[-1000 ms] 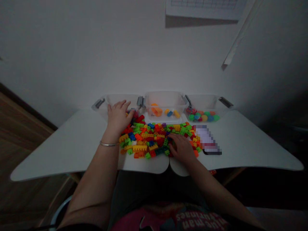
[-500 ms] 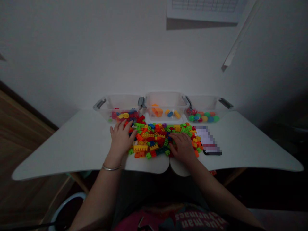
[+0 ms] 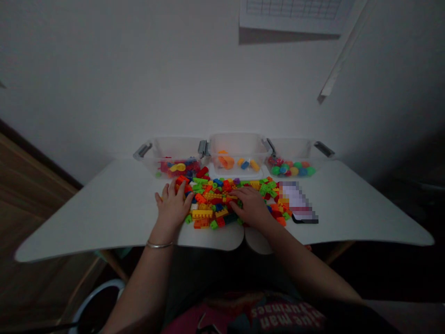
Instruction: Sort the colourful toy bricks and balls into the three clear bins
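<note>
Head — left hand [image 3: 173,207], right hand [image 3: 252,207] on edge-side bricks [image 3: 212,200].

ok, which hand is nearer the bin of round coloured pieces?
Right. The right hand sits on the brick pile, just in front and left of that bin; the left hand is at the pile's far left edge, much farther off.
</note>
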A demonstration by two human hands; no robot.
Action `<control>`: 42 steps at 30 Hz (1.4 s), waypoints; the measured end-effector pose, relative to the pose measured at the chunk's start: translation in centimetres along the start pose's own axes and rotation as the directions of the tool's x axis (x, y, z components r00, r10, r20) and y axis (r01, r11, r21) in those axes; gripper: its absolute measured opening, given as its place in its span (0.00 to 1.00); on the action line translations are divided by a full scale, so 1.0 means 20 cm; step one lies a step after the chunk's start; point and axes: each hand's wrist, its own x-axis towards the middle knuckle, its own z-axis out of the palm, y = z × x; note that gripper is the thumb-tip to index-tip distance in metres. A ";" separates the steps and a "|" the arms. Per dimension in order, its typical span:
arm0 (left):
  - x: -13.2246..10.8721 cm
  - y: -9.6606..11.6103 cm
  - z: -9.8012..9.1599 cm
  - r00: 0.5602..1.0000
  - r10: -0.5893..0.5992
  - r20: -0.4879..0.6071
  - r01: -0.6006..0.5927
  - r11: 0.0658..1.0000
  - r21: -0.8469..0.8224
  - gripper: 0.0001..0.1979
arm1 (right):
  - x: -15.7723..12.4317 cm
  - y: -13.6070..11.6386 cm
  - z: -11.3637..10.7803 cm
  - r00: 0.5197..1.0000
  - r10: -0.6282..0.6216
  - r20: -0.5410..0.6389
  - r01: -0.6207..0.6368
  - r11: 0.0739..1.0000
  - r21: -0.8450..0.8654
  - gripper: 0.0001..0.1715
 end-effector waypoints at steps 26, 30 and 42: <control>-0.08 -0.04 0.02 1.000 -0.011 0.008 0.011 0.999 -0.035 0.29 | 0.12 -0.07 0.06 0.989 0.121 0.089 -0.110 0.988 -0.112 0.11; -0.11 -0.03 0.02 1.000 -0.026 0.005 0.026 0.999 -0.032 0.29 | 0.12 -0.07 0.06 0.990 0.127 0.065 -0.121 0.989 -0.086 0.11; -0.11 -0.09 0.13 0.996 0.029 -0.087 -0.042 0.988 -0.147 0.27 | 0.12 -0.02 0.06 0.991 0.130 0.005 -0.130 0.991 0.032 0.11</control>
